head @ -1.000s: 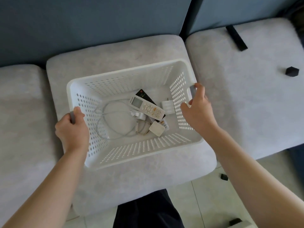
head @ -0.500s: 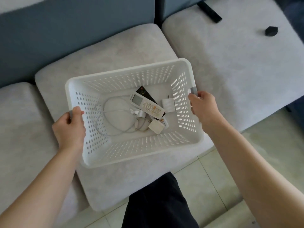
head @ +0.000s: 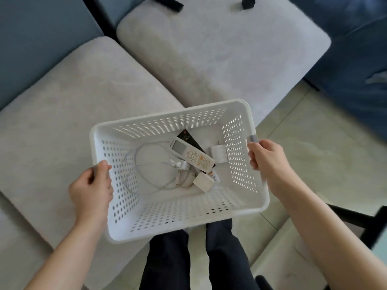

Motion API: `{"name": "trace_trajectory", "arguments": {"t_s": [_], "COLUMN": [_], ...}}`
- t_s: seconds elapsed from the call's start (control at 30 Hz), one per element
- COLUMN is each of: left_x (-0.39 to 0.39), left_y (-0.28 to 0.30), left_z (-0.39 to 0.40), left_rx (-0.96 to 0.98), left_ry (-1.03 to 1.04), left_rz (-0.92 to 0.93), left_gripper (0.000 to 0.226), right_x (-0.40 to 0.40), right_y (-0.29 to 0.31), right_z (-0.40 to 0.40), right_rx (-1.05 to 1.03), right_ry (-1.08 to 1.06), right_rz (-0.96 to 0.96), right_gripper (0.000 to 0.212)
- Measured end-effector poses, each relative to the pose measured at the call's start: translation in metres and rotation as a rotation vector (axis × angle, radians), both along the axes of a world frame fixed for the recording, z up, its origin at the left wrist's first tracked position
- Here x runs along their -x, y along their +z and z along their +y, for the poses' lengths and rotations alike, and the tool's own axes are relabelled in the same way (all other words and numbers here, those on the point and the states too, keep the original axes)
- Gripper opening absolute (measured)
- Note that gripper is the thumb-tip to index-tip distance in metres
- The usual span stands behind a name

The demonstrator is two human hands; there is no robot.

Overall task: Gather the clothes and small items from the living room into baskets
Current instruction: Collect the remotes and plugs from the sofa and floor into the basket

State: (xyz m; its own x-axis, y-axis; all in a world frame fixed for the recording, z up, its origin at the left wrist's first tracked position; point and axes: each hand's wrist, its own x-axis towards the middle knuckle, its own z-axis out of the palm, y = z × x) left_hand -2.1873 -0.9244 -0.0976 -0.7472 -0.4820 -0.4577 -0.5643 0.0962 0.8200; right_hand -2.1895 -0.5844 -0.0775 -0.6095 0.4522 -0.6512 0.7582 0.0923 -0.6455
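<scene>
A white perforated plastic basket hangs in the air in front of my legs, off the sofa. My left hand grips its left handle and my right hand grips its grey right handle. Inside lie a white remote across a black remote, a coiled white cable, a white charger block and a small white box. On the right sofa cushion's far edge lie a black strip and a small black object.
Grey sofa cushions with blue backrests fill the left and top. Pale tiled floor lies to the right. A blue seat is at the upper right, and a black frame at the lower right.
The basket has been lifted off the middle cushion and drawn back toward my body and to the right. Both hands keep their grip on the handles. The sofa has slid up and left in view.
</scene>
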Motion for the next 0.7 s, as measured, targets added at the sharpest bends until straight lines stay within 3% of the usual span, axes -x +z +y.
{"name": "trace_trajectory", "arguments": {"t_s": [0.4, 0.7], "left_x": [-0.018, -0.023], "left_y": [-0.046, -0.100], "left_z": [0.206, 0.292], "left_rx": [-0.038, 0.006], "left_ry": [-0.340, -0.591], "left_rz": [-0.057, -0.119], "left_gripper": [0.025, 0.050], "right_x": [-0.124, -0.198], "right_y": [-0.020, -0.073], "right_z": [0.202, 0.253], "right_rx": [0.056, 0.041], "right_ry": [-0.305, -0.544], "right_rz": [-0.168, -0.248], "right_gripper": [0.019, 0.017]}}
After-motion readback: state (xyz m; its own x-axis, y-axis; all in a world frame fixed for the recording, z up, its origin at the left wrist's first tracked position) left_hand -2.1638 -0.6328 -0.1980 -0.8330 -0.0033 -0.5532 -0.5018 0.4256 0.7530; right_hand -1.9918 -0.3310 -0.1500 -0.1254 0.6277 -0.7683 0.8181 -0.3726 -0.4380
